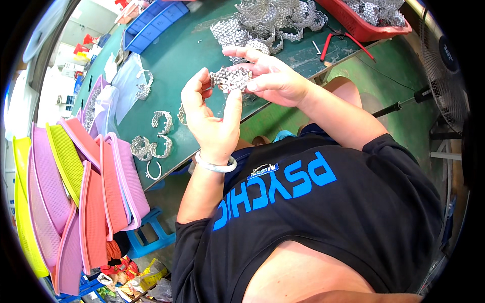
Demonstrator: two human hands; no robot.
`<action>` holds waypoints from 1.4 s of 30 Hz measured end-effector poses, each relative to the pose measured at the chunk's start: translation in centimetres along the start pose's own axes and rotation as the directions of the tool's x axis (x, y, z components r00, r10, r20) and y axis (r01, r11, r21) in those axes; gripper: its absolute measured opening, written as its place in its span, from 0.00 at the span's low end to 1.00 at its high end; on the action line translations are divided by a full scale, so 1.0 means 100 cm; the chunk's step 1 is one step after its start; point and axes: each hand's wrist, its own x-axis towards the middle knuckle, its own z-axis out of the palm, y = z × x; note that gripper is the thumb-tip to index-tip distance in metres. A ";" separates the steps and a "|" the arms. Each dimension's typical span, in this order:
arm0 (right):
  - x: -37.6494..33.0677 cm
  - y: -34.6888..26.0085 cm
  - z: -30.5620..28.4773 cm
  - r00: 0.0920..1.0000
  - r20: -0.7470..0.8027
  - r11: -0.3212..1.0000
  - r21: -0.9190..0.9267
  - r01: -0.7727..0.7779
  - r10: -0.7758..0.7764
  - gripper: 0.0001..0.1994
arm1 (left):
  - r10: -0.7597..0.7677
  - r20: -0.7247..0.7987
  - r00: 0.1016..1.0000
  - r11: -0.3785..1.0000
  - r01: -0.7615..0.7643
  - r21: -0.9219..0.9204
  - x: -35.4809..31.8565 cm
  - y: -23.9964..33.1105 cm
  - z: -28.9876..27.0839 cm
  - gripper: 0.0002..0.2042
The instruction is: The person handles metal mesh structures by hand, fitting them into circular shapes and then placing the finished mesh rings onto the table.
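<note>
**Both hands on a silver mesh piece above the green tabletop**

I see my left hand (212, 118) and right hand (273, 76) closed together on one small piece of glittering silver metal mesh (231, 79), held in the air just over the near edge of the dark green tabletop (187, 55). The left thumb and fingers pinch it from below and the left; the right fingers clamp its right end and curl over the top. Its long axis runs roughly left to right between the two hands.

A white bangle (216, 164) circles my left wrist. Beyond the hands lies a heap of the same silver mesh strips (268, 22), with a red plastic basket (371, 22) of more at the far right. A blue plastic tray (154, 22) sits far left, and pink and yellow mesh baskets (76, 192) stand stacked on edge beside the tabletop.
</note>
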 end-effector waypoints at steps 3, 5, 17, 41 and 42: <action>0.000 -0.001 0.003 1.000 -0.028 0.999 -0.037 0.012 -0.013 0.37 | -0.029 0.052 0.998 0.999 0.030 -0.019 -0.001 0.000 -0.002 0.25; -0.001 -0.002 0.004 0.998 -0.057 0.998 -0.070 -0.003 -0.001 0.36 | -0.036 0.058 0.998 0.999 0.037 -0.021 -0.001 -0.002 -0.003 0.24; 0.000 -0.001 0.005 0.995 -0.077 0.974 -0.224 0.044 -0.063 0.35 | -0.029 0.029 0.999 0.999 0.030 -0.030 0.001 -0.005 -0.004 0.18; -0.002 -0.007 0.007 0.956 0.078 0.797 -0.535 0.280 -0.284 0.38 | 0.028 0.119 0.992 0.997 -0.036 0.065 -0.001 -0.001 -0.011 0.14; -0.001 -0.007 0.007 0.956 0.078 0.797 -0.535 0.279 -0.282 0.38 | 0.027 0.118 0.993 0.997 -0.035 0.066 -0.001 -0.001 -0.012 0.14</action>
